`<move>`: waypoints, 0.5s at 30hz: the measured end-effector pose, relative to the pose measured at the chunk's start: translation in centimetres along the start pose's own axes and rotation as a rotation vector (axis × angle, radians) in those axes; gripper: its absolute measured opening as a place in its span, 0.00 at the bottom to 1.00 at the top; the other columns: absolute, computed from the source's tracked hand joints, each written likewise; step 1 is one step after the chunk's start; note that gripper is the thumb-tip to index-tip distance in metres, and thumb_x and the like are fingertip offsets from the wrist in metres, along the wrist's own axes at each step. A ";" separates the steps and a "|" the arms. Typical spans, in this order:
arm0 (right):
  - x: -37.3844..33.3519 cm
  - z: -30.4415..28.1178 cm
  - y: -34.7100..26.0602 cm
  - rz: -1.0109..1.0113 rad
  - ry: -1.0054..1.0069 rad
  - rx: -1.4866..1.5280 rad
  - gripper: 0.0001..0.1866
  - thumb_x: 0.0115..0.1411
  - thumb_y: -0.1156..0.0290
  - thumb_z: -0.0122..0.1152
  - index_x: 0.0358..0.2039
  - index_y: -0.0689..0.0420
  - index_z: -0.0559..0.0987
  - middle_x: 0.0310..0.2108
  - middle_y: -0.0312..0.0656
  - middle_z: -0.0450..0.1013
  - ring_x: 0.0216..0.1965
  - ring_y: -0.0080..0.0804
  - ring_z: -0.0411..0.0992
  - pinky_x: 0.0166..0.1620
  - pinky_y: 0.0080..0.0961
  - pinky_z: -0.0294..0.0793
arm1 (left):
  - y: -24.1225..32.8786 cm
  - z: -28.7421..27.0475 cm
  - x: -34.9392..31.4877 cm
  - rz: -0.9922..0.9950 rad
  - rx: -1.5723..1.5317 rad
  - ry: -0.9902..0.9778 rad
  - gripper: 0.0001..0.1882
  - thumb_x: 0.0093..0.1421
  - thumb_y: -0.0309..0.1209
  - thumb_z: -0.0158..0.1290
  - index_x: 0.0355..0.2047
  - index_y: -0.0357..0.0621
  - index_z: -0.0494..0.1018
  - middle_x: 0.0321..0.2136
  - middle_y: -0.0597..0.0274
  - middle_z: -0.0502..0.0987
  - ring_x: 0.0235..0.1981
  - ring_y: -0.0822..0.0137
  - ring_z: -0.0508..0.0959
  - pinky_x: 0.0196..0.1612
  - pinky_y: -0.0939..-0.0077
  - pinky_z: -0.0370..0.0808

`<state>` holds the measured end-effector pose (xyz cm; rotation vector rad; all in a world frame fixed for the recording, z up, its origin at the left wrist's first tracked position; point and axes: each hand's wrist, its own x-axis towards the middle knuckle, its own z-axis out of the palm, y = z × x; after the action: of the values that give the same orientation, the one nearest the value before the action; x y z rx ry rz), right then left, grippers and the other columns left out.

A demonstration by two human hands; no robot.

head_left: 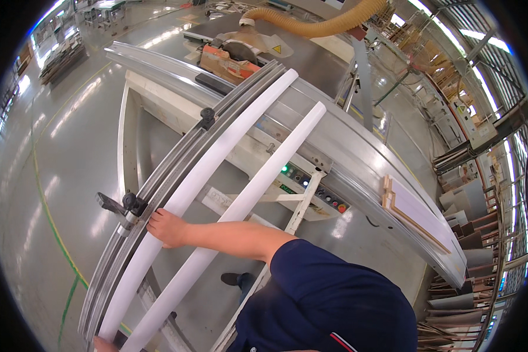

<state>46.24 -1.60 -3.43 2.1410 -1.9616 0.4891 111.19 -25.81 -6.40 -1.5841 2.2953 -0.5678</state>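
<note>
A long white strip point(185, 199) lies along the grey metal fence point(123, 249) of a sliding-table saw, bent by the lens. Around its middle my right hand point(167, 228) is closed, fingers curled at the edge beside the fence. My left hand point(104, 345) is at the strip's near end, mostly cut off by the lower edge; its visible fingers press against it. A second white strip point(258, 193) runs roughly parallel, passing under my right forearm. Next to my right hand, a black clamp-like stop point(134, 204) sits on the fence. Another black knob point(207, 117) is farther along.
The saw's blade guard point(240, 51) and orange part point(220, 63) stand at the far end, below a yellow hose point(322, 22). A control panel point(314, 188) with lit buttons is under the table point(358, 141). At right lies an L-shaped wooden piece point(413, 214); stacked boards point(469, 258) stand beyond.
</note>
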 end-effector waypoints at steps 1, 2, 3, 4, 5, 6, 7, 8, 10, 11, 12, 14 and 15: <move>0.7 0.1 -0.7 -0.015 0.020 0.010 0.38 0.37 0.50 0.78 0.46 0.60 0.80 0.44 0.41 0.75 0.50 0.39 0.70 0.56 0.37 0.67 | -1.2 0.8 -0.7 -0.018 -0.041 0.020 0.22 0.61 0.26 0.51 0.55 0.33 0.70 0.51 0.43 0.77 0.54 0.40 0.76 0.54 0.49 0.77; 1.3 0.4 -1.6 -0.028 0.010 0.020 0.37 0.37 0.50 0.78 0.46 0.60 0.80 0.44 0.41 0.75 0.50 0.39 0.70 0.56 0.38 0.67 | -2.5 1.4 -1.8 -0.062 -0.051 -0.026 0.22 0.60 0.26 0.52 0.54 0.33 0.70 0.50 0.43 0.77 0.54 0.40 0.76 0.54 0.50 0.77; 1.0 1.1 -1.6 -0.020 -0.018 0.007 0.37 0.37 0.50 0.78 0.45 0.60 0.80 0.44 0.42 0.75 0.51 0.39 0.70 0.56 0.38 0.67 | -0.7 1.1 -1.5 -0.078 -0.080 -0.070 0.22 0.58 0.25 0.54 0.53 0.33 0.70 0.49 0.43 0.77 0.53 0.40 0.76 0.54 0.50 0.77; 0.5 1.2 -1.7 0.006 -0.038 0.004 0.37 0.37 0.50 0.78 0.45 0.60 0.80 0.44 0.42 0.75 0.51 0.39 0.70 0.56 0.38 0.67 | 0.1 0.0 -0.5 -0.081 -0.093 -0.109 0.22 0.57 0.25 0.55 0.52 0.33 0.70 0.48 0.42 0.77 0.53 0.40 0.77 0.54 0.50 0.77; 0.0 1.4 -1.7 0.025 -0.052 0.007 0.36 0.38 0.50 0.78 0.44 0.60 0.80 0.45 0.42 0.75 0.52 0.40 0.69 0.57 0.38 0.67 | 0.5 -0.3 0.5 -0.041 -0.109 -0.086 0.23 0.55 0.26 0.58 0.51 0.33 0.70 0.47 0.43 0.77 0.53 0.41 0.77 0.54 0.50 0.77; 0.8 1.0 -2.5 0.005 -0.058 0.019 0.35 0.39 0.50 0.78 0.43 0.59 0.80 0.46 0.43 0.76 0.54 0.41 0.69 0.58 0.39 0.67 | 0.1 -0.4 -0.4 -0.043 -0.128 -0.069 0.24 0.53 0.28 0.61 0.50 0.33 0.71 0.46 0.43 0.77 0.52 0.41 0.77 0.54 0.49 0.77; 1.5 0.7 -3.3 -0.018 -0.064 0.032 0.34 0.40 0.49 0.78 0.42 0.59 0.81 0.47 0.44 0.76 0.56 0.41 0.69 0.59 0.39 0.66 | -0.2 -0.5 -1.6 -0.047 -0.145 -0.053 0.26 0.51 0.29 0.64 0.49 0.34 0.71 0.46 0.43 0.77 0.52 0.41 0.77 0.55 0.49 0.77; 2.0 1.1 -3.9 -0.032 -0.062 0.027 0.34 0.40 0.50 0.77 0.43 0.59 0.80 0.46 0.43 0.76 0.54 0.42 0.69 0.58 0.39 0.67 | -0.1 -0.4 -2.8 -0.071 -0.184 -0.109 0.31 0.46 0.31 0.67 0.50 0.34 0.70 0.47 0.43 0.77 0.53 0.41 0.76 0.56 0.50 0.75; -0.1 2.1 -2.3 0.056 -0.072 -0.012 0.35 0.39 0.50 0.77 0.45 0.59 0.80 0.45 0.42 0.75 0.52 0.42 0.70 0.57 0.40 0.68 | 7.1 -6.0 1.2 -0.001 -0.252 -0.200 0.41 0.36 0.33 0.74 0.52 0.35 0.70 0.49 0.42 0.77 0.55 0.40 0.74 0.60 0.51 0.72; -0.3 2.6 -2.6 0.041 -0.014 0.007 0.34 0.40 0.51 0.77 0.45 0.59 0.80 0.46 0.42 0.76 0.53 0.43 0.70 0.58 0.41 0.68 | 8.8 -7.7 0.8 0.061 -0.264 -0.174 0.44 0.38 0.37 0.75 0.55 0.33 0.69 0.52 0.41 0.76 0.57 0.40 0.74 0.62 0.52 0.71; -0.2 3.1 -2.9 0.003 0.046 0.036 0.33 0.42 0.51 0.76 0.46 0.58 0.80 0.47 0.42 0.76 0.54 0.44 0.70 0.59 0.42 0.68 | 10.0 -9.1 -0.3 0.098 -0.275 -0.154 0.48 0.40 0.41 0.75 0.59 0.31 0.69 0.55 0.40 0.75 0.59 0.40 0.73 0.64 0.53 0.70; 0.3 1.2 -3.5 -0.067 0.130 0.187 0.30 0.46 0.53 0.75 0.47 0.56 0.81 0.47 0.43 0.77 0.55 0.46 0.71 0.59 0.45 0.70 | 13.0 -10.5 -1.3 0.217 -0.384 -0.013 0.50 0.44 0.45 0.74 0.63 0.32 0.67 0.58 0.38 0.74 0.61 0.41 0.71 0.66 0.52 0.67; -0.5 -1.6 -1.9 -0.065 0.140 0.280 0.28 0.48 0.54 0.74 0.47 0.55 0.81 0.47 0.43 0.77 0.55 0.47 0.72 0.58 0.46 0.72 | 16.1 -13.9 -1.1 0.227 -0.472 -0.046 0.49 0.44 0.46 0.74 0.63 0.34 0.68 0.58 0.38 0.73 0.61 0.41 0.71 0.66 0.52 0.67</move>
<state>47.90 -0.39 -2.02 2.2505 -1.8329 0.9235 92.11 -17.62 -1.86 -1.4613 2.6577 0.0745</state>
